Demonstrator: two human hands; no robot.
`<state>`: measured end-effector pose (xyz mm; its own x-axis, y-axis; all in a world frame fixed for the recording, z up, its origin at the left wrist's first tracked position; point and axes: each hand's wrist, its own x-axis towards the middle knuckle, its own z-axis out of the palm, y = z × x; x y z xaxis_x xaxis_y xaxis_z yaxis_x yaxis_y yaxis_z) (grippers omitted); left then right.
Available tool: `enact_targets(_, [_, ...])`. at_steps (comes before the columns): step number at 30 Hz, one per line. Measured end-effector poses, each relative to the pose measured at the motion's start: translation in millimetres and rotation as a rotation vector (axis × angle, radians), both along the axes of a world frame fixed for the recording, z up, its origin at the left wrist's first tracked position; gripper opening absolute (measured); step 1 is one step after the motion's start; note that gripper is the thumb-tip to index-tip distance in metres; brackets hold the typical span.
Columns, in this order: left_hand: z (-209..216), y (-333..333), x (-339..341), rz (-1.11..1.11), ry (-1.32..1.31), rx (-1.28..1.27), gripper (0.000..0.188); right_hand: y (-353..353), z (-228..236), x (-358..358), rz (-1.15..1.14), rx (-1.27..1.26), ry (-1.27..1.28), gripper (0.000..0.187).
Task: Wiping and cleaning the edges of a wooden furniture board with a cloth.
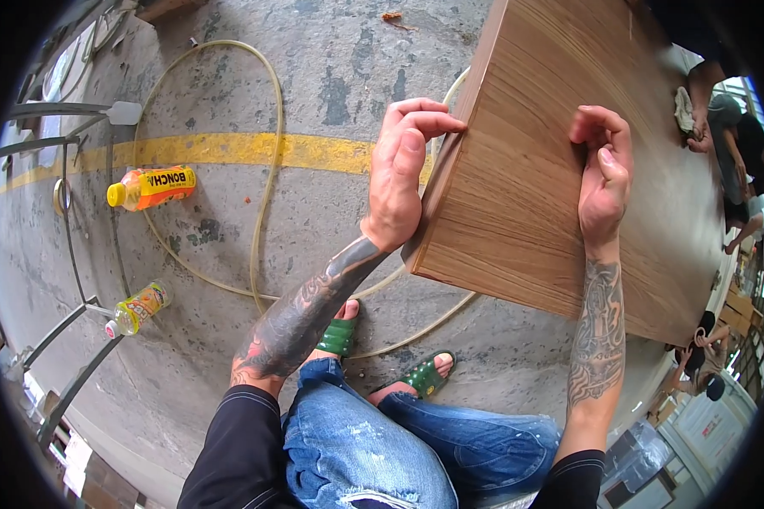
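A large wood-grain board (526,187) with a thick edge stands tilted in front of me, its broad face up and toward the right. My left hand (395,174) is at the board's left edge, fingers stretched forward and fingertips touching or nearly touching the edge. Over the broad face is my right hand (604,174), its fingers loosely bent and the thumb apart from them. Nothing shows in either hand. Whether the right hand rests on the surface, I cannot tell.
A pale hose (278,127) loops across the concrete floor over a yellow stripe (331,154). Two drink bottles, one orange (157,188) and one clear yellow (142,309), lie at left near a metal frame (64,394). Another person's hand (699,127) with a pale cloth (684,109) is at the board's far right.
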<state>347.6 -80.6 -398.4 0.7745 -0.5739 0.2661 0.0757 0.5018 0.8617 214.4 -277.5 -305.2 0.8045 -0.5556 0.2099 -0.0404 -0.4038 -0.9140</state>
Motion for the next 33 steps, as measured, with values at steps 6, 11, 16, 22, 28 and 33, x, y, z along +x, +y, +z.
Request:
enact_targets(6, [-1.5,30.8,-20.8,-0.066,0.197,-0.099,0.056,-0.4,-3.0,0.8,-0.002,-0.002,-0.009,0.05])
enact_targets(11, [5.0,61.6,-47.6,-0.045,0.43,-0.198,0.056,19.4,38.2,52.1,0.255,-0.558,0.265,0.055])
enact_targets(16, [9.6,72.5,-56.7,-0.047,0.538,-0.211,0.056,27.4,43.2,98.8,0.391,-0.636,0.404,0.061])
enact_targets(22, [9.6,67.3,-56.3,-0.088,0.563,-0.229,0.059,34.4,51.5,107.8,0.43,-0.645,0.561,0.068])
enact_targets(28, [13.7,74.9,-53.4,-0.11,0.596,-0.205,0.061,54.2,51.3,87.1,0.509,-0.448,0.511,0.065])
enact_targets(33, [15.4,69.1,-54.3,-0.134,0.59,-0.182,0.063,58.7,20.6,47.2,0.184,-0.344,0.274,0.062])
